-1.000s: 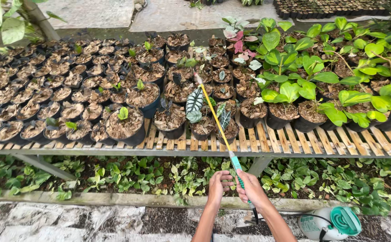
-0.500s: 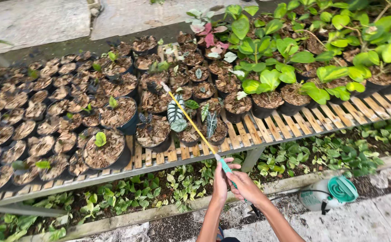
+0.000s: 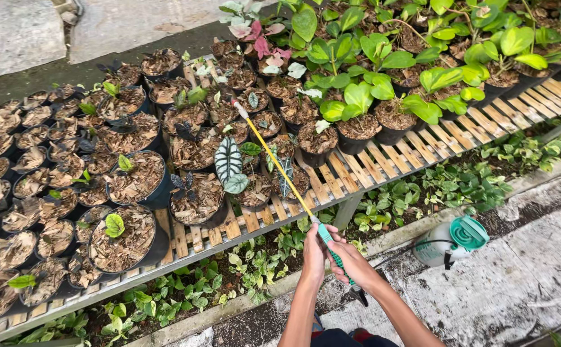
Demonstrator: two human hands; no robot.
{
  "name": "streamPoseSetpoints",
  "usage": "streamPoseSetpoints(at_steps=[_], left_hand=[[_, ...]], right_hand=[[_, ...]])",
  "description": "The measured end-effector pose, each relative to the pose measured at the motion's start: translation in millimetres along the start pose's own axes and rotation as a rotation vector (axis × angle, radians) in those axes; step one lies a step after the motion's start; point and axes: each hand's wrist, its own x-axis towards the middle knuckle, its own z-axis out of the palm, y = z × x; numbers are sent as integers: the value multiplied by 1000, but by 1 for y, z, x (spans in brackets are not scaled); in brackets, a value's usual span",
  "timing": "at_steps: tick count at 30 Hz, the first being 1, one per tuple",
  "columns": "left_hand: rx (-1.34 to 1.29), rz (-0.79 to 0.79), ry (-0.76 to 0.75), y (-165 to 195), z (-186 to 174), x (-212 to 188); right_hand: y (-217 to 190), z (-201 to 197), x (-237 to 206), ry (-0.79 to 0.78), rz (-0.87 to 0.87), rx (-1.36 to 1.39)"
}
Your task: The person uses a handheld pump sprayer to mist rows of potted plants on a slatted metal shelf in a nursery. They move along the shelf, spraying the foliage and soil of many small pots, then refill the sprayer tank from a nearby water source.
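Two hands share one tool here: my left hand (image 3: 312, 252) is curled around the green handle of the long yellow spray wand (image 3: 279, 169), and my right hand (image 3: 351, 262) is clenched on the same grip just behind it, near the trigger. The wand rises away from me over the near edge of the slatted wooden bench (image 3: 357, 168), its tip (image 3: 234, 103) hanging over the small black pots of dry brown mulch (image 3: 194, 119) toward the bench's middle. Below the shaft stands a dark striped-leaf plant (image 3: 228, 160) in a pot at the near edge. To my right, on the wet concrete ground, sits the white pump sprayer tank with a green cap (image 3: 451, 241), its dark hose running toward my hands. Broad green-leaved plants (image 3: 357, 96) fill the bench's far right corner.

To do this well, I judge the tip should stay low and level over each pot, both hands steadying the long shaft so it doesn't brush the leaves.
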Motion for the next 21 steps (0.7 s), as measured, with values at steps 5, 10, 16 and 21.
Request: streamPoseSetpoints(at_steps=[5,10,16,21], left_hand=[[-23,-42,40,0,-6,1],[-37,-3,83,5,-5,1],[-139,-83,80,6,4,2],[-107,-70,50,-3,15,2]], right_hand=[[5,6,5,-4,19,-5],[-4,16,6,-5,67,-23],[-14,11,1,-16,129,86],[-7,2,-8,34,89,91]])
